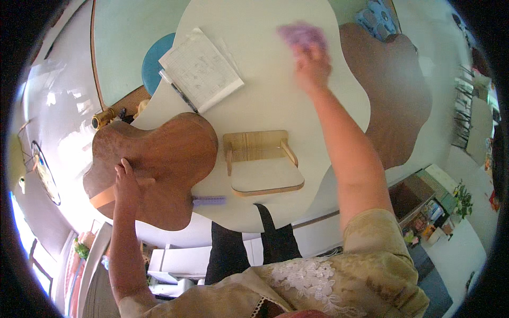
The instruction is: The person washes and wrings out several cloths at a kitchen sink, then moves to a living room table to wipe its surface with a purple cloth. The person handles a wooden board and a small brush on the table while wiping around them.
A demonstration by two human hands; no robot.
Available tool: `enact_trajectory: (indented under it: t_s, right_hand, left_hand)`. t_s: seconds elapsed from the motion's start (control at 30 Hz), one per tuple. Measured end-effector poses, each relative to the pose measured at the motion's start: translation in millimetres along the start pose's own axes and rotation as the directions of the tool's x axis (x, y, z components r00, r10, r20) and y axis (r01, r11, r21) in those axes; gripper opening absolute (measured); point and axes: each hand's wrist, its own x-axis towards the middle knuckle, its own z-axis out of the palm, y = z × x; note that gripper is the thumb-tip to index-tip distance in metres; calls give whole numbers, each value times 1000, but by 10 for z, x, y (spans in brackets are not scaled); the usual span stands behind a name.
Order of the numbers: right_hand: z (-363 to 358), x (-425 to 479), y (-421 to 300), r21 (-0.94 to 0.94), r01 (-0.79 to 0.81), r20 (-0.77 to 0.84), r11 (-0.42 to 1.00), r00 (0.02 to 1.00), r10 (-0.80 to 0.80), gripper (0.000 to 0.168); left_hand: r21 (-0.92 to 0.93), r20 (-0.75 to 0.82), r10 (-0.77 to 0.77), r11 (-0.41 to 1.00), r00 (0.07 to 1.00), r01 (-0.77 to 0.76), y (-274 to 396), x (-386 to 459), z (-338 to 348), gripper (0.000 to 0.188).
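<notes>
My right hand (314,67) grips a crumpled pink-purple cloth (303,35), blurred, against the far part of a white wavy-edged tabletop (274,103). My left hand (127,179) lies on a brown wavy-edged wooden surface (171,159) at the left, thumb spread away from the fingers. Between my arms stands a light wooden chair (267,175) with a backrest and armrests. Gridded paper (203,71) with faint marks lies on the white top, a capped pen (179,92) along its lower left edge. A purple ruler (209,200) is near the front edge.
A round blue surface (153,63) shows at the white top's left edge. Another brown wavy-edged surface (389,99) is on the right, with a blue patterned item (375,20) beyond it. At lower right are shelves with small items and a green plant (462,200).
</notes>
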Motion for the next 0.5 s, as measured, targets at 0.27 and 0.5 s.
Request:
enact_trajectory:
  t_s: [0.27,0.5]
  right_hand:
    - [-792,-1353,216,194,205,328,959,908,-260,38]
    - [-720,-1662,1186,48,-126,97,991,988,121,40]
  left_hand:
    - [-188,-446,270,904,853,-384,1171,501,-1086,64]
    - [-219,-105,-9,976,994,-14,2101,1034,-858,97]
